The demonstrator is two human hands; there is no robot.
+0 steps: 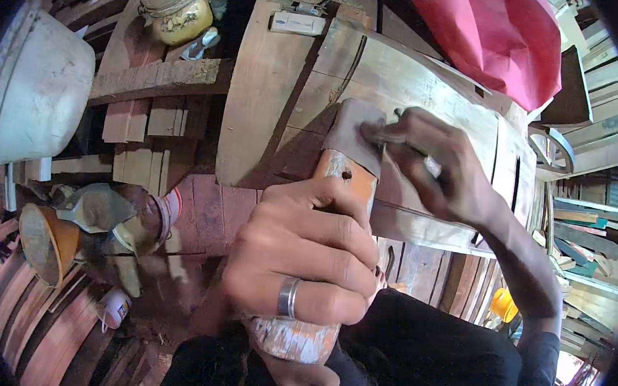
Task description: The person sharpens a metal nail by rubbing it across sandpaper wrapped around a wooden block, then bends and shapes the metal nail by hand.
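My left hand (304, 258), with a ring on it, is wrapped round a worn wooden piece (347, 173) with flaking orange paint and a small dark hole. Its scuffed lower end shows below my fingers. Over the upper end lies a grey-brown piece of sheet (356, 135), folded or fitted around it; I cannot tell if it is leather or sandpaper. My right hand (442, 167) is at the sheet's right edge, fingers bent and pinched together against it. A small dark tip shows beside those fingers, but what they hold is unclear.
Behind my hands is a wide wooden board surface (419, 85) with a small white box (297, 24) on it. A pink sheet (509, 42) hangs at upper right. To the left are a glass jar (179, 19), a white tub (42, 85) and a white mug (115, 307).
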